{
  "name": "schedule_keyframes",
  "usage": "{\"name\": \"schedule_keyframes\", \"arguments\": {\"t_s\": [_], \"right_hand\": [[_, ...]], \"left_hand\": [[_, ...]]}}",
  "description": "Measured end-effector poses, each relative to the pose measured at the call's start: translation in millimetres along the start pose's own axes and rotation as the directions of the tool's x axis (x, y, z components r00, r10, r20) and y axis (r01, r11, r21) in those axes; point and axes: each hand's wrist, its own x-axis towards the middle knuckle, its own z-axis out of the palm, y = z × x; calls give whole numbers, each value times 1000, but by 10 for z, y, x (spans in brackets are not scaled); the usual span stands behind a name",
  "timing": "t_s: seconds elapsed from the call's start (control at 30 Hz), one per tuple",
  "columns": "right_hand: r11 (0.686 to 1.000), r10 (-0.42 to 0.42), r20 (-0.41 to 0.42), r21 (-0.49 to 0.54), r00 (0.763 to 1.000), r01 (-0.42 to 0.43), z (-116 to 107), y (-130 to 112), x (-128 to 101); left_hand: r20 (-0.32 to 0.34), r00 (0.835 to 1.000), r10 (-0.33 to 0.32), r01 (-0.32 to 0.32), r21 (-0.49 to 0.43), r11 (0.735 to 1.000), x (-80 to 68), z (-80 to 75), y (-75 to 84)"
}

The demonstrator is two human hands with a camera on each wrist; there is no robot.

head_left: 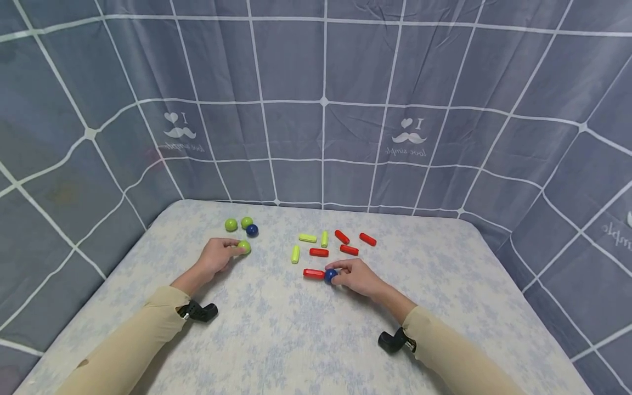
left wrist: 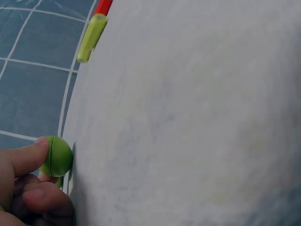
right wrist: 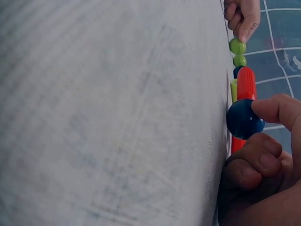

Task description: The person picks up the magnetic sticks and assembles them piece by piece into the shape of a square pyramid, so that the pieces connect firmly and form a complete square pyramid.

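My left hand (head_left: 216, 257) pinches a green ball (head_left: 244, 247) low over the table; in the left wrist view a seam runs round this ball. Close behind it sit two more green balls (head_left: 231, 224) and a dark blue ball (head_left: 252, 230). Toward the middle front, my right hand (head_left: 359, 277) grips another dark blue ball (head_left: 330, 275) between thumb and fingers. Directly left of that ball, end toward it, lies a red stick (head_left: 313, 274). In the right wrist view the blue ball (right wrist: 245, 119) overlaps the end of the red stick (right wrist: 246, 84).
Beyond the right hand several red sticks (head_left: 349, 250) lie scattered. Three yellow-green sticks (head_left: 295, 254) are left of them. A pale patterned cloth covers the table (head_left: 276, 340). Grey-blue checked curtains (head_left: 296, 131) hang behind and at both sides. Each wrist bears a black camera mount (head_left: 202, 312).
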Motion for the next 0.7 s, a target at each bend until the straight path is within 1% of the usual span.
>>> {"name": "schedule_keyframes", "arguments": {"t_s": [0.17, 0.27, 0.4, 0.6, 0.7], "right_hand": [[1000, 4, 1, 17, 1000, -4, 0, 6, 4], [1000, 10, -2, 13, 1000, -10, -4, 1, 5], [1000, 11, -13, 1, 1000, -11, -11, -20, -2], [1000, 21, -3, 3, 1000, -21, -7, -26, -8], [1000, 16, 0, 8, 1000, -16, -2, -17, -6]], "left_hand": [[37, 999, -11, 12, -10, 1000, -44, 52, 28], [46, 999, -12, 12, -19, 1000, -86, 89, 60], [72, 997, 15, -14, -18, 1000, -154, 159, 110], [137, 990, 44, -41, -25, 999, -244, 271, 153], [151, 987, 53, -49, -31, 998, -277, 317, 171]]}}
